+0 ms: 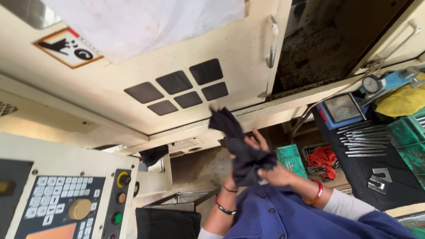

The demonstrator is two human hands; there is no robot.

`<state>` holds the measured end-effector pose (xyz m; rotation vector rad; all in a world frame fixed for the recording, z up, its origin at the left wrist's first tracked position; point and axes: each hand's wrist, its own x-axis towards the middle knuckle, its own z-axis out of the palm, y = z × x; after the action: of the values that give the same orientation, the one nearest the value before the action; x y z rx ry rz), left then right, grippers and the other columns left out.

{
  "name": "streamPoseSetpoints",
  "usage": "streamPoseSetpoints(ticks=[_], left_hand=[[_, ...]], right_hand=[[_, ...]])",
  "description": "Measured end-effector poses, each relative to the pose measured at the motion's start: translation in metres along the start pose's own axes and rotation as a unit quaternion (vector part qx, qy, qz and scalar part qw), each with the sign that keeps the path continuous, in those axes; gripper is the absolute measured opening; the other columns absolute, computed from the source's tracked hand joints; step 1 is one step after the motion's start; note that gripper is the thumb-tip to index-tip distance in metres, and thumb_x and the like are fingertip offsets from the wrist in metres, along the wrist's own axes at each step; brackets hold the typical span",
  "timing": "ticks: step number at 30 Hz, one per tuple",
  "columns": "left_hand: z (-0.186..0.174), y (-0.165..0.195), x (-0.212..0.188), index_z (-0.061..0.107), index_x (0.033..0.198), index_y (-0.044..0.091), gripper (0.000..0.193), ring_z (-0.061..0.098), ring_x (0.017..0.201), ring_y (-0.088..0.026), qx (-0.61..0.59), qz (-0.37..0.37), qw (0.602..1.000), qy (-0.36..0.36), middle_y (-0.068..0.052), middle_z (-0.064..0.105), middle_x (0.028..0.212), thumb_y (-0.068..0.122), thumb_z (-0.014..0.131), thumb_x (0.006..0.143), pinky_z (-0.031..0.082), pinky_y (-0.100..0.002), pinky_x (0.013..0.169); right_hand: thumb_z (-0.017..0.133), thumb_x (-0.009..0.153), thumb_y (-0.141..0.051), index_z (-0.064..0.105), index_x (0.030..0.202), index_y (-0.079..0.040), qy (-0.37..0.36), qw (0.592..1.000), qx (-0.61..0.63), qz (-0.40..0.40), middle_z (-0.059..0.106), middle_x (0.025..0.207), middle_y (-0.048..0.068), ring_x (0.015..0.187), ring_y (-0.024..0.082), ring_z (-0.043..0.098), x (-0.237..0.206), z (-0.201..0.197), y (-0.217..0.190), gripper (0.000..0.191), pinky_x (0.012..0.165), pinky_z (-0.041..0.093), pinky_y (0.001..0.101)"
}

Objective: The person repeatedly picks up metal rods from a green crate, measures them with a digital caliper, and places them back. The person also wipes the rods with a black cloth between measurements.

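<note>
Dark cloth rag (241,148) sits centre frame, bunched between both hands, one end flapping up toward the cream machine door (186,48). Left hand (254,144) is behind the rag with fingers spread, palm against the fabric. Right hand (276,175) is lower, curled and pinching a fold.

To wipe the hands well: keep the rag bunched, work it over each palm and between the fingers, and turn to a cleaner fold as it soils.

Surroundings: a workshop at a cream metal machine tool. Door handle (273,42) upper centre; open, grimy compartment upper right. Control panel with keypad (62,201), yellow knob and coloured buttons lower left. Right side: dark bench mat with a row of steel rods (363,141), dial gauge (372,84), red rag (323,157) in a tray, green crates (290,157).
</note>
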<state>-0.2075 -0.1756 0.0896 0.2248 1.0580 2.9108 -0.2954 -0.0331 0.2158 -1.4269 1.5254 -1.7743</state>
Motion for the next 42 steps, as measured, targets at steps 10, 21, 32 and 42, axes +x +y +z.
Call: streamPoseSetpoints(ticks=[10,21,32,42], left_hand=[[-0.013,-0.057,-0.026,0.054,0.097,-0.011,0.116,0.054,0.083,-0.033,0.622,-0.07,0.78,-0.027,-0.021,0.054,0.083,0.089,-0.005,0.091,0.042,-0.043,0.077],[0.028,-0.006,-0.024,0.041,0.135,-0.002,0.099,0.041,0.116,-0.024,0.426,-0.003,0.905,-0.005,-0.011,0.041,0.126,0.085,0.028,0.089,0.037,-0.04,0.102],[0.112,0.069,-0.005,0.053,0.139,0.003,0.07,0.052,0.126,-0.013,0.275,0.16,0.93,0.187,-0.003,0.055,0.134,0.036,0.082,0.084,0.041,-0.031,0.11],[0.077,0.034,0.002,0.066,0.088,-0.008,0.025,0.057,0.07,-0.011,0.407,0.154,0.83,0.348,-0.007,0.065,0.073,0.015,0.067,0.099,0.049,-0.029,0.066]], right_hand=[[0.058,0.084,0.001,0.052,0.139,0.002,0.175,0.931,0.25,0.203,0.063,0.13,0.01,0.116,0.021,0.061,-0.014,0.009,0.046,0.056,0.101,0.049,0.0345],[0.049,0.097,-0.012,0.062,0.126,0.009,0.24,0.868,0.337,0.276,0.069,0.12,0.016,0.105,0.025,0.07,-0.038,-0.03,0.113,0.038,0.094,0.056,0.0379],[0.048,0.095,-0.008,0.06,0.131,-0.002,0.167,0.803,0.37,0.436,0.07,0.119,0.011,0.108,0.022,0.068,-0.036,-0.001,0.111,0.038,0.097,0.055,0.0406],[0.047,0.102,-0.006,0.062,0.122,0.003,0.022,0.983,-0.077,0.164,0.07,0.116,0.019,0.11,0.032,0.066,-0.048,0.035,0.106,0.026,0.1,0.049,0.0396]])
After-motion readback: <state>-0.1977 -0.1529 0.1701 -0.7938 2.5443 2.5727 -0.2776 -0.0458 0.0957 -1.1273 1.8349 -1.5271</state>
